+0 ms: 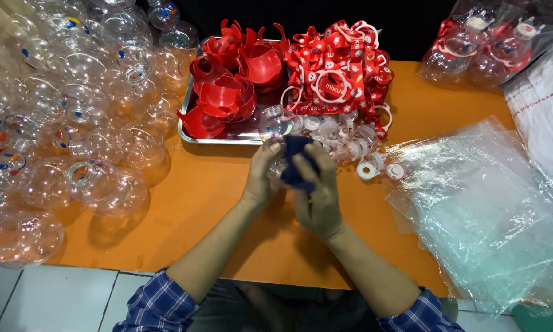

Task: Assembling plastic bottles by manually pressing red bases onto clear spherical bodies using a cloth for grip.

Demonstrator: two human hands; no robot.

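Two bare hands are meeting over the middle of the orange tabletop [215, 203] in the head view. The left hand [263, 178] is curling its grip around a small clear plastic piece [279, 167], fingers closed on it from the left. The right hand [318, 195] is pressing a dark blue cloth [296, 161] against that same piece, its grip folded shut on the cloth. Both things are sitting between the palms, just in front of a metal tray [210, 139].

Red plastic cup-shaped parts [233, 86] are filling the tray's left half, and a heap of red straps with white printing and white rings [338, 71] is spilling across its right side. Small clear and white caps [356, 150] are lying loose below the straps, near the hands.

Many round clear plastic bottles [80, 117] are crowding the left part of the tabletop, some carrying small blue, red and yellow marks. A stack of flat clear plastic bags [485, 209] is lying on the right, well apart from the hands. A sealed clear bag of finished bottles with red straps [479, 43] is resting at the far right corner, and a white sack with red lettering [544, 104] is leaning beside it. Blue plaid sleeves [160, 304] are showing at the bottom edge.
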